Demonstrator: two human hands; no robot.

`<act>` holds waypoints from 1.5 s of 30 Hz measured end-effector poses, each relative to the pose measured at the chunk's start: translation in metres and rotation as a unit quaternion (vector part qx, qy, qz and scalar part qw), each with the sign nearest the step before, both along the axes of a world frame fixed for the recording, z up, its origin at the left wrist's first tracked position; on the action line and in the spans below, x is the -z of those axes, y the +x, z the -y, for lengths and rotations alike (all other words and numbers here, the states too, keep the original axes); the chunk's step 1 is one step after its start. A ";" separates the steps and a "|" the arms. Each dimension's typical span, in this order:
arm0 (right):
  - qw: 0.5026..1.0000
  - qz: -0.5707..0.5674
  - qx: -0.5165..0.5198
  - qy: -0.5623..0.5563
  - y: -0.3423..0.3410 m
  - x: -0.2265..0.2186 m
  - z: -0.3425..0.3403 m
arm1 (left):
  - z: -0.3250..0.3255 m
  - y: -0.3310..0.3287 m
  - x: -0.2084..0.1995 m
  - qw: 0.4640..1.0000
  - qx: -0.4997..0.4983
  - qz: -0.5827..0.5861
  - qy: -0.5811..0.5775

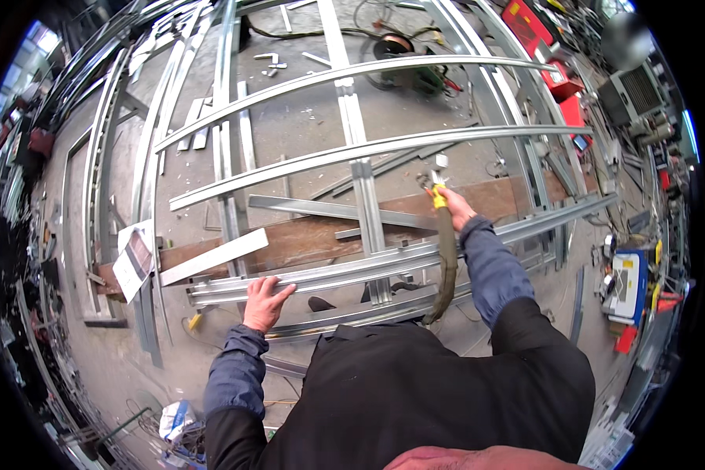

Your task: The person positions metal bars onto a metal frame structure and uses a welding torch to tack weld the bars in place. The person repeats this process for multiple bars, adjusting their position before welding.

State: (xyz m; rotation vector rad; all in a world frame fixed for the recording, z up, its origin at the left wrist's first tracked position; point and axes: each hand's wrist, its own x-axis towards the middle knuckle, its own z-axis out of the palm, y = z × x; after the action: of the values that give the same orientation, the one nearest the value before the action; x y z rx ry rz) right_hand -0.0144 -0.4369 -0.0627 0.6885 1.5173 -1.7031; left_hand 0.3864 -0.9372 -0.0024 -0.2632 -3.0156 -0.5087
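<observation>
My left hand (pixel 262 304) rests on the near metal rail (pixel 329 274), its fingers spread over the top edge and not wrapped round it. My right hand (pixel 456 207) is closed round a welding torch (pixel 439 200) with a yellow collar, held beyond the same rail. A thick dark sheathed cable (pixel 446 266) hangs from the torch back over the rail toward my body. Two long rails, a middle one (pixel 384 146) and a far one (pixel 352 70), lie across the upright channels (pixel 360 180) of the frame.
A brown rusty plank (pixel 305 239) runs under the frame, with a loose pale strip (pixel 215 257) on it. White paper (pixel 135 258) lies at left. At right stands a blue and white machine (pixel 627 286); farther back are red boxes (pixel 576 113) and a dark cable reel (pixel 392 47).
</observation>
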 end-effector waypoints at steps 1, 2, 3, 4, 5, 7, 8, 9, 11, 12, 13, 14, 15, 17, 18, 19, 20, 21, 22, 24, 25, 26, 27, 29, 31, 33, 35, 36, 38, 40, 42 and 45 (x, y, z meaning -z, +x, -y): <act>0.999 -0.020 0.031 -0.009 0.005 -0.003 -0.013 | 0.000 -0.003 0.001 1.000 0.007 -0.008 0.006; 1.000 -0.002 0.024 -0.018 0.012 -0.018 -0.018 | 0.001 0.000 0.001 1.000 0.002 -0.013 0.009; 0.997 0.029 0.025 -0.065 0.021 -0.029 -0.031 | 0.001 -0.001 0.001 1.000 0.001 -0.025 0.009; 0.997 0.008 0.036 -0.070 0.034 -0.043 -0.038 | 0.001 -0.001 -0.002 1.000 -0.002 -0.018 0.009; 0.996 0.003 0.055 -0.068 0.047 -0.055 -0.045 | 0.001 -0.001 -0.001 1.000 -0.003 -0.018 0.012; 0.993 -0.028 0.085 -0.084 0.077 -0.092 -0.050 | 0.004 0.004 0.001 1.000 -0.007 -0.025 0.006; 0.987 -0.052 0.100 -0.114 0.093 -0.105 -0.057 | 0.004 0.003 0.002 0.999 -0.005 -0.032 0.002; 0.985 -0.073 0.114 -0.105 0.111 -0.121 -0.060 | 0.003 0.004 -0.001 0.999 -0.007 -0.042 0.003; 0.981 -0.120 0.090 -0.122 0.145 -0.162 -0.062 | 0.007 0.005 -0.003 0.998 -0.002 -0.054 0.012; 0.972 -0.160 0.075 -0.154 0.160 -0.171 -0.070 | 0.009 0.004 -0.003 0.998 0.010 -0.059 0.005; 0.962 -0.208 0.039 -0.175 0.176 -0.206 -0.048 | 0.012 0.007 0.002 0.998 0.015 -0.063 0.001; 0.949 -0.232 0.030 -0.211 0.190 -0.230 -0.037 | 0.014 0.009 0.006 0.997 0.013 -0.067 0.022; 0.937 -0.268 0.010 -0.223 0.199 -0.248 -0.033 | 0.015 0.007 0.009 0.997 0.014 -0.069 0.022; 0.911 -0.327 -0.024 -0.251 0.212 -0.289 -0.002 | 0.016 0.010 0.015 0.997 0.011 -0.073 0.021; 0.896 -0.351 -0.031 -0.269 0.218 -0.303 0.010 | 0.016 0.009 0.018 0.997 0.010 -0.077 0.023; 0.885 -0.366 -0.056 -0.282 0.222 -0.316 0.022 | 0.017 0.011 0.018 0.996 0.010 -0.086 0.015; 0.873 -0.382 -0.080 -0.293 0.225 -0.332 0.037 | 0.018 0.012 0.020 0.996 0.011 -0.092 0.016; 0.868 -0.383 -0.096 -0.301 0.229 -0.347 0.055 | 0.019 0.014 0.022 0.995 0.010 -0.098 0.015; 0.864 -0.386 -0.108 -0.306 0.229 -0.354 0.064 | 0.018 0.014 0.024 0.994 0.008 -0.106 0.017; 0.854 -0.391 -0.134 -0.316 0.228 -0.364 0.083 | 0.020 0.018 0.028 0.993 0.004 -0.119 0.018; 0.850 -0.387 -0.144 -0.328 0.231 -0.371 0.103 | 0.019 0.017 0.030 0.992 0.005 -0.125 0.020; 0.834 -0.390 -0.168 -0.352 0.230 -0.370 0.120 | 0.020 0.016 0.032 0.991 0.006 -0.133 0.018; 0.836 -0.381 -0.166 -0.358 0.234 -0.370 0.140 | 0.021 0.017 0.034 0.990 0.005 -0.140 0.021; 0.848 -0.352 -0.165 -0.361 0.238 -0.367 0.167 | 0.021 0.017 0.036 0.989 0.002 -0.142 0.027; 0.858 -0.318 -0.168 -0.366 0.236 -0.354 0.187 | 0.019 0.016 0.038 0.989 -0.002 -0.142 0.042; 0.872 -0.293 -0.187 -0.344 0.235 -0.342 0.217 | 0.020 0.019 0.039 0.989 -0.010 -0.135 0.057; 0.872 -0.300 -0.238 -0.305 0.236 -0.339 0.245 | 0.020 0.020 0.040 0.990 -0.013 -0.129 0.058; 0.877 -0.313 -0.241 -0.273 0.242 -0.336 0.261 | 0.020 0.022 0.042 0.990 -0.013 -0.129 0.059; 0.885 -0.275 -0.308 -0.215 0.248 -0.340 0.288 | 0.022 0.023 0.045 0.989 -0.014 -0.131 0.062; 0.886 -0.184 -0.375 -0.199 0.249 -0.337 0.300 | 0.022 0.021 0.048 0.990 0.000 -0.127 0.059; 0.860 -0.163 -0.447 -0.183 0.256 -0.310 0.310 | 0.024 0.020 0.052 0.990 0.009 -0.134 0.052; 0.820 -0.096 -0.536 -0.175 0.286 -0.288 0.348 | 0.025 0.019 0.069 0.988 0.000 -0.149 0.044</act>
State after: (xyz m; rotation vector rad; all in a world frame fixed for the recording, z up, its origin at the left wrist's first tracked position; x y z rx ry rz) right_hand 0.2719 -0.7853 0.2256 -0.5129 1.2460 -1.0802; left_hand 0.4050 -0.9620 -0.0717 -0.3026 -2.6962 -0.5453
